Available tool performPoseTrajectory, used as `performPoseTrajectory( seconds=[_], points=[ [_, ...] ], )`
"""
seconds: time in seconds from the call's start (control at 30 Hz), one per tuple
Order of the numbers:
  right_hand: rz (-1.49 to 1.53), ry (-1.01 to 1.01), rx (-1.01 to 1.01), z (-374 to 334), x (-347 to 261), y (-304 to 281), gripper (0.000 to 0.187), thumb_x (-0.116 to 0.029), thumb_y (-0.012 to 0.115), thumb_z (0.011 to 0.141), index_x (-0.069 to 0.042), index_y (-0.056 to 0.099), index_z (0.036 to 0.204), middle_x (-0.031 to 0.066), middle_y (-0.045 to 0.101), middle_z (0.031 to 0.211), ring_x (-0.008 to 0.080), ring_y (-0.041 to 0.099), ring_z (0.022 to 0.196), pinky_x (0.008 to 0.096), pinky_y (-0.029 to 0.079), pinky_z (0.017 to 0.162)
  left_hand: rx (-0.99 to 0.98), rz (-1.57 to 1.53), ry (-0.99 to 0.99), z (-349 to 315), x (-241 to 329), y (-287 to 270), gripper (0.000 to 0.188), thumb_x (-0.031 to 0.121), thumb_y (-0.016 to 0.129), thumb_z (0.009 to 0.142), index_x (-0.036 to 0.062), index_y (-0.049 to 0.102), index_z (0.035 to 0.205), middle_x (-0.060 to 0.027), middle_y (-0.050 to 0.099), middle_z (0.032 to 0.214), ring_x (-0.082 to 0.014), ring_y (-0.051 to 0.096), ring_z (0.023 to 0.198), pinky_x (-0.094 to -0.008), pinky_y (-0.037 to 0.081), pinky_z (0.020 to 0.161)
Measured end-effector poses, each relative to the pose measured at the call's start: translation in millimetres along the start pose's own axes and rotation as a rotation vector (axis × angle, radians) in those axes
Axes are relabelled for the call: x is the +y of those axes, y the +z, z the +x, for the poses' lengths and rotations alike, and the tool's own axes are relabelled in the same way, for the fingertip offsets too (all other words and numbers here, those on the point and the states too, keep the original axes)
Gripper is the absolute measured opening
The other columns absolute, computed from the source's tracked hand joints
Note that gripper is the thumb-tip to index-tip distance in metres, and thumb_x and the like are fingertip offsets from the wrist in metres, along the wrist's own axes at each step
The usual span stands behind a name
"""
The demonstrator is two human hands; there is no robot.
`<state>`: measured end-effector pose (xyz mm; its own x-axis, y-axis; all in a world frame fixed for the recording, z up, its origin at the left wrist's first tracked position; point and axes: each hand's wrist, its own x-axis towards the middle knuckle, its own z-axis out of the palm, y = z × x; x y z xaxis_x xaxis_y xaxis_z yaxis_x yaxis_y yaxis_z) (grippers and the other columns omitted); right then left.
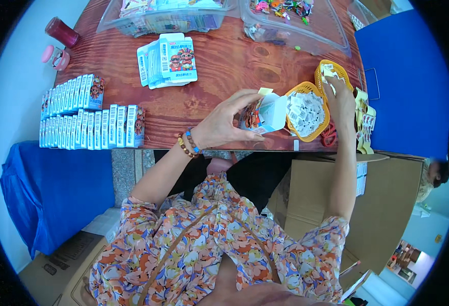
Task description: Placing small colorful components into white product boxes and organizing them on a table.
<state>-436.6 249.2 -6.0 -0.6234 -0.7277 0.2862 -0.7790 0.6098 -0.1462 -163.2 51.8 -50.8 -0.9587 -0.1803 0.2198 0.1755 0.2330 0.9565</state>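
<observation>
Left hand [229, 120] grasps light-blue box [274, 113] near the table's front edge; right hand [340, 99] at far yellow basket [318, 76].
Wood tabletop [224, 76] shows between box and flat-carton stack [171, 61]; right side tight, near yellow basket [309, 138] just beside box, blue panel [403, 86] beyond the right hand. Right fingertips hard to make out among pale slips, can't tell if pinching any; 2 clear plastic bins [168, 24] [331, 43] cut off at top; box's printed side partly behind left fingers; can't tell if box touches table. Box tilted, open end facing right, pale inside, cartoon figure on side.
</observation>
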Motion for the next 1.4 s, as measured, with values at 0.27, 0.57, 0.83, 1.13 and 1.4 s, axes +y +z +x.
performPoseTrajectory(
  seconds=[0.27, 0.57, 0.83, 1.13, 1.4],
  points=[
    [0.896, -0.132, -0.613, -1, -93, -3, 0.013, -0.009, 0.065, 0.092, 0.002, 0.070, 0.098, -0.0007, 0.067, 0.082, 0.0044, 0.060, 0.076, 0.0224, 0.048, 0.066, -0.058, 0.214, 0.131, 3, 0, 5, 0.087, 0.031, 0.085, 0.071, 0.0016, 0.045, 0.142, -0.0137, 0.050, 0.140, -0.0298, 0.052, 0.128, -0.0398, 0.045, 0.106],
    [0.856, 0.051, -0.308, -21, -129, -26, 0.014, -0.012, 0.066, 0.093, 0.001, 0.071, 0.090, -0.0032, 0.061, 0.069, 0.0060, 0.053, 0.063, 0.0237, 0.042, 0.058, 0.367, 0.617, 0.007, -11, -7, 11, 0.086, 0.033, 0.086, 0.071, 0.0071, 0.044, 0.142, -0.0154, 0.055, 0.126, -0.0345, 0.060, 0.111, -0.0422, 0.055, 0.088],
    [0.522, -0.206, -0.007, -23, -153, -36, 0.015, -0.008, 0.067, 0.090, 0.002, 0.071, 0.100, 0.0139, 0.070, 0.088, 0.0245, 0.069, 0.079, 0.0307, 0.051, 0.069, 0.504, 0.619, -0.024, -9, -14, 13, 0.084, 0.031, 0.087, 0.070, 0.0047, 0.045, 0.138, -0.0162, 0.056, 0.120, -0.0350, 0.061, 0.107, -0.0442, 0.054, 0.083],
    [0.594, -0.138, 0.327, -70, -172, 40, 0.032, 0.000, 0.072, 0.088, 0.000, 0.066, 0.119, 0.0145, 0.066, 0.112, 0.0216, 0.068, 0.095, 0.0309, 0.056, 0.080, 0.671, 0.529, -0.155, -1, -8, 28, 0.079, 0.032, 0.089, 0.069, 0.0022, 0.043, 0.126, -0.0184, 0.055, 0.115, -0.0354, 0.063, 0.099, -0.0461, 0.053, 0.075],
    [1.472, 0.158, -0.119, -67, -156, 54, 0.029, 0.005, 0.066, 0.091, 0.003, 0.064, 0.121, 0.0088, 0.062, 0.119, 0.0142, 0.065, 0.102, 0.0260, 0.053, 0.089, 0.467, 0.240, 0.005, -24, -27, 3, 0.062, 0.021, 0.078, 0.084, 0.0006, 0.045, 0.132, -0.0194, 0.059, 0.120, -0.0279, 0.067, 0.106, -0.0389, 0.056, 0.082]
  ],
)
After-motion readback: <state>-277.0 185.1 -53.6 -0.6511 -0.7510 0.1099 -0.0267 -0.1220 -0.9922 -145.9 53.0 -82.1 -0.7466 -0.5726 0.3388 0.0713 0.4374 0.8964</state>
